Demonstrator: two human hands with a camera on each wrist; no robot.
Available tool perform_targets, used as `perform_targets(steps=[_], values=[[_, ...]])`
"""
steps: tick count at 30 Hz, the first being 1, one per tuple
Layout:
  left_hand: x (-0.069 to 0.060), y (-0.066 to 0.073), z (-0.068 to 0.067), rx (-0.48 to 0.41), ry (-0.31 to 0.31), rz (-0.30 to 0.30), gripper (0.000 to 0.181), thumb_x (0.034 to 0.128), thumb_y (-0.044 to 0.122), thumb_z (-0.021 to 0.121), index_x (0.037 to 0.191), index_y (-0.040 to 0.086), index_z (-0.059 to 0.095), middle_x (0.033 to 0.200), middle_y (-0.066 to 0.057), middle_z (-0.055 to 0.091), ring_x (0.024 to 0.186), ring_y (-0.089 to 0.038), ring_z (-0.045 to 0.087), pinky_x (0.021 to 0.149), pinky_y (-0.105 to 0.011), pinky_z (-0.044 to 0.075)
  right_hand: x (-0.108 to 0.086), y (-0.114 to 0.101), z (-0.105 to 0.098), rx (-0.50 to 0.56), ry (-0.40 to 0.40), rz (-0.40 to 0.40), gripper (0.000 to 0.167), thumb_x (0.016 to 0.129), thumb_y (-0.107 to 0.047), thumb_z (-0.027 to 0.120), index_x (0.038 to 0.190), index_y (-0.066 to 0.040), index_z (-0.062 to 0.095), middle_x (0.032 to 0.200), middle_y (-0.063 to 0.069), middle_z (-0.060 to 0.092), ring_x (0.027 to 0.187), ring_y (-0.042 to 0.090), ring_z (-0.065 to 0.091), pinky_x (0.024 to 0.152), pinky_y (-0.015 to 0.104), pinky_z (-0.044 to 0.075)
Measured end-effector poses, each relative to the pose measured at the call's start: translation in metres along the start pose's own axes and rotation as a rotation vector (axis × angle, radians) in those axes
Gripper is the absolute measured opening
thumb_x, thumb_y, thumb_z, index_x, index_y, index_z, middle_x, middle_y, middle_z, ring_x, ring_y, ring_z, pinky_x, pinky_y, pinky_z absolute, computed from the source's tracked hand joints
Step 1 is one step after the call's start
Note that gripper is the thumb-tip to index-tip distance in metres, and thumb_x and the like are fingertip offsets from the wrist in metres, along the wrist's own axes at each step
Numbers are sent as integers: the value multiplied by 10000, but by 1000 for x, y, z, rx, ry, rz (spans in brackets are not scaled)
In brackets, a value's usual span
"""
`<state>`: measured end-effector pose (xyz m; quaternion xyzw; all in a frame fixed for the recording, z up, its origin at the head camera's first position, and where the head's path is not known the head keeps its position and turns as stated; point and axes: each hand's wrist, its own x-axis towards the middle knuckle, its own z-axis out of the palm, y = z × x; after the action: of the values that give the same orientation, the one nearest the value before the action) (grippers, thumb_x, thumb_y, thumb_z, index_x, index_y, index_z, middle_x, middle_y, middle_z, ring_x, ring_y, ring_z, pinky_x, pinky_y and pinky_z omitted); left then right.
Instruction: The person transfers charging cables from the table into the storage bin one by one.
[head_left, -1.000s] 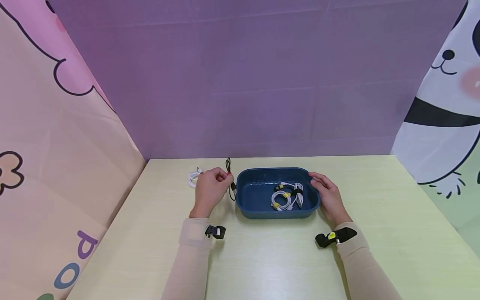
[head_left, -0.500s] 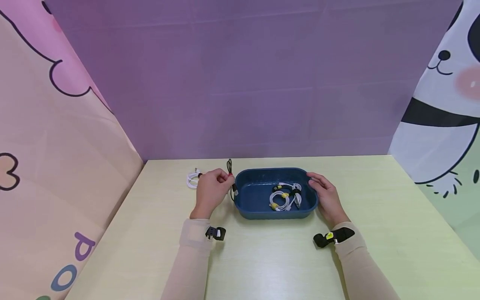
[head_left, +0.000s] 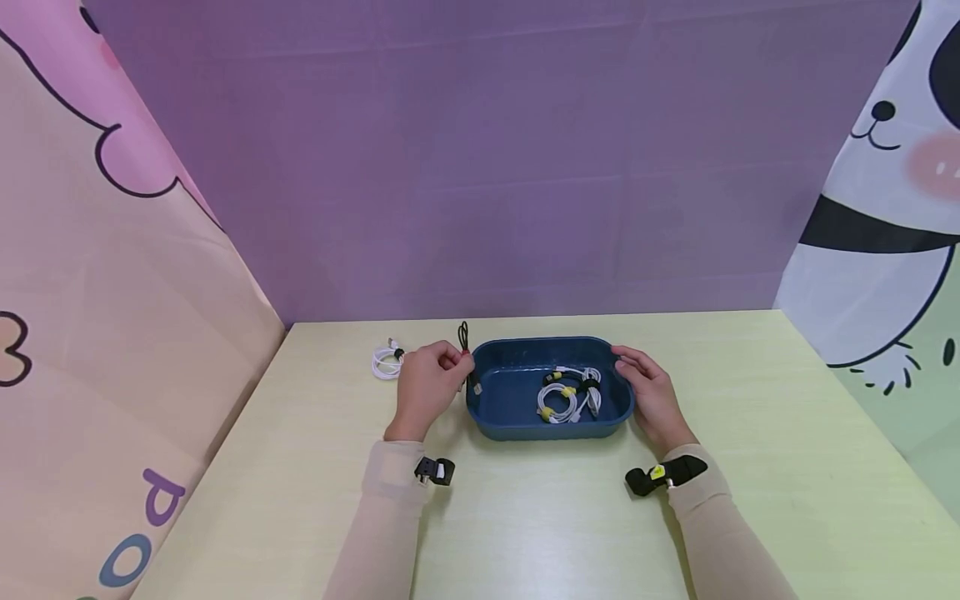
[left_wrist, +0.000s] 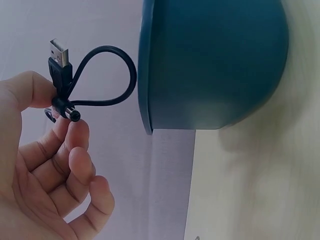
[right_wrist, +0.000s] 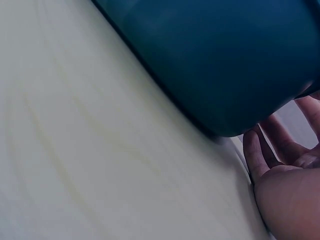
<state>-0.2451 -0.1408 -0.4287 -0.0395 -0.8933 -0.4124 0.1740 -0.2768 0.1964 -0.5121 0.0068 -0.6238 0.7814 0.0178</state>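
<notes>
My left hand (head_left: 431,385) pinches a bundled black USB cable (head_left: 463,336) between thumb and fingertips, at the left rim of a blue plastic bin (head_left: 498,432). In the left wrist view its metal USB plug (left_wrist: 59,52) points up, a round barrel connector (left_wrist: 73,114) faces the camera, and a cable loop reaches the bin's rim. Relaxed fingers of my right hand (head_left: 658,404) rest against the bin's right end; the right wrist view has them touching its outer wall (right_wrist: 215,65). Inside the bin, to the right, lie coiled white cables (head_left: 558,403) and a black cable (head_left: 553,377).
A coiled white cable (head_left: 386,364) with a black tie lies on the pale wooden table (head_left: 525,517), left of the bin and partly behind my left hand. A purple backdrop (head_left: 480,167) stands along the far edge, with printed sheets at both sides.
My left hand has moved slightly right with the black USB cable, whose plug now overlaps the bin's left rim. My right hand has stayed at the bin. The head view has shifted a little.
</notes>
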Motion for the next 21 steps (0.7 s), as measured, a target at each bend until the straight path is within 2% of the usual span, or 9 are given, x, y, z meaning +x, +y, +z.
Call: perform_targets(steps=[21], values=[[-2, 1, 10, 19, -19, 16, 216, 902, 296, 730, 747, 151, 691, 655, 13, 639, 605, -148, 547, 578, -290, 400, 0, 1, -2, -3, -11, 1, 415, 1039, -216, 613, 1419, -53, 571, 1189, -63, 594, 1110, 74, 570, 904, 153, 527]])
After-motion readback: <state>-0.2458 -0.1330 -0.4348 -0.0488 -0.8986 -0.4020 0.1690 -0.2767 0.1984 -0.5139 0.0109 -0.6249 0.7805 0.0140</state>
